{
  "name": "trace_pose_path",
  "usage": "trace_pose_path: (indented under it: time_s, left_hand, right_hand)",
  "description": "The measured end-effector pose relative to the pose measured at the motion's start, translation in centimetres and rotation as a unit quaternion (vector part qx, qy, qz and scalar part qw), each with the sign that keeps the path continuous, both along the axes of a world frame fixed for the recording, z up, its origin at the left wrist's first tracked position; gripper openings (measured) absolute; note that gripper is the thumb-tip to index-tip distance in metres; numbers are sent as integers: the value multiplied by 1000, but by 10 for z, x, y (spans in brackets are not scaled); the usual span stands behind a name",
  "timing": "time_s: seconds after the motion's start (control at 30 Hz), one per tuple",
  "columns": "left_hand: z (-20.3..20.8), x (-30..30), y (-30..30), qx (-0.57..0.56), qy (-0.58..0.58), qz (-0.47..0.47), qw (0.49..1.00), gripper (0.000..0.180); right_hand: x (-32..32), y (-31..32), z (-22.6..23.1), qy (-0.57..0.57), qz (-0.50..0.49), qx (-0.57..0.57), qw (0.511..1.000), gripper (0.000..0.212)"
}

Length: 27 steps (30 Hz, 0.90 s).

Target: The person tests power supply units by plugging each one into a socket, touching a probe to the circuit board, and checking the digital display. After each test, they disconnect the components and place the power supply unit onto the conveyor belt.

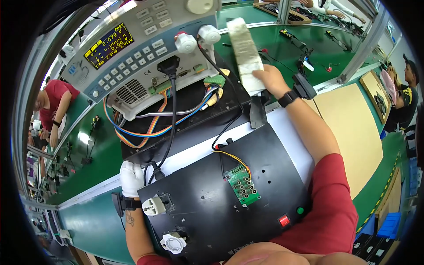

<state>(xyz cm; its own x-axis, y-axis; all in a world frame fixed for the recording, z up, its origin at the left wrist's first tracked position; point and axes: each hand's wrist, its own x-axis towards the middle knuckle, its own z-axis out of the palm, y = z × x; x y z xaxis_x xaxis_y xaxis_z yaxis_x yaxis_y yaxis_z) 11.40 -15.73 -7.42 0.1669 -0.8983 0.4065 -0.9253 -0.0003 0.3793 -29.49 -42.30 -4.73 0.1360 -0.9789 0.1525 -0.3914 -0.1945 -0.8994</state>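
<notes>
A white glove covers my left hand (131,177), fingers curled together beside the back left corner of a black box (207,221); what they hold, if anything, is hidden. My right hand (273,82), bare, is closed on the near end of a long flat bar (244,48) wrapped in pale tape. Under that end sits a dark metal piece (258,114). The box's top carries a green circuit board (244,187), a white socket (154,206), a round white socket (173,243), a red switch (284,220) and a green button (300,210).
A bench test instrument (145,48) with a lit display stands at the far left, ribbon wires (150,132) and a black power cable (173,101) hanging below. Cables lie on the green bench (282,48) beyond. A tan board (353,132) is at right. Other people work around.
</notes>
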Motion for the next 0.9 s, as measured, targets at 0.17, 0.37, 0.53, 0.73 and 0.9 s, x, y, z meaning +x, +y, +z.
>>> trace_pose_path:
  time_s: [0.17, 0.37, 0.53, 0.73, 0.9]
  left_hand:
    - [6, 0, 1, 55, -8, 17, 998, 24]
    - [14, -11, 0, 66, 6, 4, 998, 25]
    - [17, -14, 1, 50, 22, 4, 998, 25]
    - [12, -10, -1, 10, -6, -1, 1000, 15]
    - [16, -15, 1, -6, 10, 1, 1000, 15]
  right_hand:
    - [21, -6, 18, 151, 50, -68, 985, 33]
    - [31, -8, 28, 233, 4, -156, 960, 40]
    - [-36, -33, 21, 475, -303, -302, 769, 42]
    - [-119, -77, -25, 232, -371, -145, 887, 39]
    - [-157, -70, -13, 97, -301, -58, 947, 26]
